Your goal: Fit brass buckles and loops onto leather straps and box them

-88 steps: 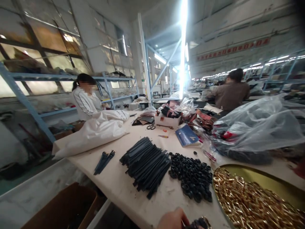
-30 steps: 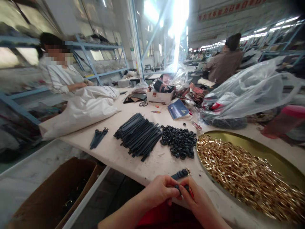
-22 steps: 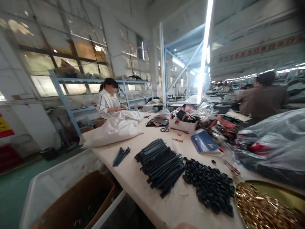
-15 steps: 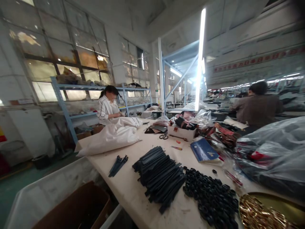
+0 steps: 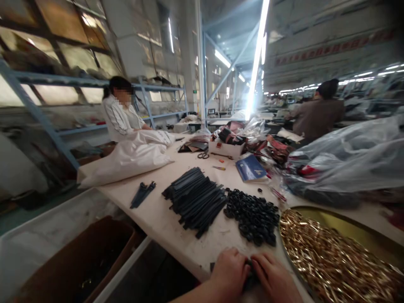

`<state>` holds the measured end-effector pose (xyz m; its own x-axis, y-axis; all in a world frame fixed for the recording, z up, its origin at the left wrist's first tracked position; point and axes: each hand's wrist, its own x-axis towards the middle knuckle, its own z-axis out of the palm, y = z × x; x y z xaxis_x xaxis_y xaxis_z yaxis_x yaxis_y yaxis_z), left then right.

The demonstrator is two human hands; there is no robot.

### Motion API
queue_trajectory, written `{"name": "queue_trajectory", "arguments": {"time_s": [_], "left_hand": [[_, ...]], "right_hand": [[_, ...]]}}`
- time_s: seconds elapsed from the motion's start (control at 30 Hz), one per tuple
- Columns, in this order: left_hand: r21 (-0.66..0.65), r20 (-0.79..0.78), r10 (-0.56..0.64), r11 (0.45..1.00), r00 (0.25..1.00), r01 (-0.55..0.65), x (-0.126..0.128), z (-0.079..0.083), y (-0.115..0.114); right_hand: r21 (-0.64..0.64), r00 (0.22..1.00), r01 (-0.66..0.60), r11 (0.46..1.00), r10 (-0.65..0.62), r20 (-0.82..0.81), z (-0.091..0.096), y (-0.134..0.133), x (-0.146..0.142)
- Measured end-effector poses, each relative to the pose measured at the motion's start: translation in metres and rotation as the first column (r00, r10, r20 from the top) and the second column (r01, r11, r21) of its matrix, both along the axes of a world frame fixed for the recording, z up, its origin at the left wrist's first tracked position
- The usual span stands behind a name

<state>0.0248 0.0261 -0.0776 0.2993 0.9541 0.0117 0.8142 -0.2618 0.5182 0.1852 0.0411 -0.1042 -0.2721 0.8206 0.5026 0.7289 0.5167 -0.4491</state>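
At the near edge of the table (image 5: 158, 219), a matte, cream-coloured top, the left hand (image 5: 230, 269) and right hand (image 5: 273, 277) meet knuckle to knuckle. Both sets of fingers are curled shut on a dark strap piece (image 5: 251, 275) pinched between them. Most of it is hidden, and its shape cannot be made out beyond a dull black sliver.

At 11 o'clock from the hands lies a loose stack of black straps (image 5: 195, 200), flat, long and narrow, with a leathery low sheen. At 12 o'clock, just beside that stack, is a heap of black rings (image 5: 252, 214), small and rounded. From 2 to 3 o'clock sits a shallow round brass-coloured tray (image 5: 347, 219), heaped with shiny gold fittings (image 5: 328, 265) (too small to tell their form). Farther out at 10 o'clock a small bundle of straps (image 5: 142, 194) lies alone. Behind it is a smooth white sack (image 5: 129, 158), where a co-worker in a striped white jacket (image 5: 118, 118) sits. At 1 o'clock are a blue booklet (image 5: 251, 168) and a crinkled clear plastic bag (image 5: 350, 160).

Half a second earlier the view was tipped upward and no hands showed. Now it has dropped, and both hands are back in sight, closed on the piece much as they were a second ago. The piles on the table lie unchanged.
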Motion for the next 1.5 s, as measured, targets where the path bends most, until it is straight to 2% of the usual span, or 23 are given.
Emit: {"name": "queue_trajectory", "arguments": {"time_s": [0.07,0.13,0.2,0.23,0.33,0.43,0.53,0.63,0.73,0.8,0.9,0.97,1.03,1.1,1.13,1.2,1.27,1.3,1.37,1.5], "left_hand": [[0.076,-0.051,-0.048,0.996,0.998,0.052,0.005,-0.004,-0.002],[0.133,-0.113,-0.076,0.987,0.991,0.091,-0.001,0.003,0.009],[0.197,-0.232,-0.004,0.979,0.973,0.051,-0.018,0.017,0.03],[0.24,-0.312,0.083,0.971,0.947,-0.006,-0.028,0.026,0.043],[0.306,-0.388,0.253,0.942,0.886,-0.135,-0.055,0.047,0.079],[0.309,-0.43,0.292,0.937,0.854,-0.165,-0.064,0.053,0.102],[0.307,-0.443,0.298,0.937,0.845,-0.169,-0.061,0.054,0.107],[0.299,-0.435,0.292,0.939,0.852,-0.17,-0.057,0.06,0.099],[0.255,-0.42,0.25,0.955,0.872,-0.151,-0.047,0.069,0.079],[0.199,-0.405,0.185,0.974,0.896,-0.111,-0.036,0.071,0.057],[0.103,-0.352,0.066,0.994,0.934,-0.031,-0.018,0.067,0.017],[-0.001,-0.175,-0.003,1.0,0.985,0.003,-0.009,0.065,-0.004],[-0.201,0.126,-0.04,0.977,0.991,0.065,-0.005,0.062,-0.016],[-0.445,0.396,0.061,0.886,0.916,0.133,-0.005,0.06,-0.018],[-0.547,0.481,0.163,0.823,0.862,0.15,-0.005,0.059,-0.017],[-0.688,0.562,0.394,0.711,0.728,0.146,-0.006,0.056,-0.012],[-0.749,0.592,0.551,0.646,0.588,0.149,-0.007,0.055,-0.008],[-0.768,0.597,0.598,0.619,0.535,0.164,-0.007,0.055,-0.007],[-0.791,0.595,0.655,0.579,0.465,0.196,-0.009,0.055,-0.006],[-0.79,0.611,0.683,0.563,0.401,0.243,-0.01,0.056,-0.005]], "right_hand": [[-0.082,0.997,-0.005,0.997,0.011,0.077,-0.003,-0.009,0.011],[-0.095,0.993,0.035,0.995,-0.024,0.115,-0.007,-0.014,0.019],[-0.058,0.989,0.095,0.994,-0.087,0.124,-0.011,-0.015,0.023],[-0.038,0.985,0.122,0.992,-0.117,0.124,-0.012,-0.015,0.023],[-0.022,0.98,0.149,0.989,-0.145,0.133,-0.014,-0.014,0.017],[-0.06,0.983,0.143,0.988,-0.134,0.124,-0.009,-0.014,0.01],[-0.107,0.987,0.147,0.983,-0.139,0.078,-0.004,-0.016,0.009],[-0.146,0.989,0.149,0.978,-0.15,0.003,0.0,-0.019,0.012],[-0.122,0.968,0.18,0.976,-0.198,-0.152,0.009,-0.023,0.014],[-0.155,0.928,0.163,0.974,-0.205,-0.311,0.02,-0.027,0.011],[-0.32,0.814,0.028,0.947,-0.207,-0.543,0.036,-0.031,0.001],[-0.41,0.764,-0.074,0.909,-0.212,-0.609,0.041,-0.028,-0.003],[-0.465,0.766,-0.163,0.87,-0.185,-0.615,0.041,-0.021,-0.002],[-0.483,0.824,-0.161,0.861,-0.153,-0.546,0.04,-0.008,0.004],[-0.47,0.891,-0.095,0.878,-0.136,-0.434,0.041,0.0,0.007],[-0.378,0.989,0.092,0.921,-0.128,-0.071,0.043,0.016,0.012],[-0.278,0.96,0.203,0.939,-0.135,0.245,0.047,0.032,0.011],[-0.259,0.936,0.221,0.94,-0.129,0.329,0.048,0.038,0.01],[-0.26,0.917,0.224,0.939,-0.113,0.382,0.049,0.047,0.004],[-0.241,0.885,0.2,0.95,-0.07,0.461,0.047,0.051,-0.003]]}}
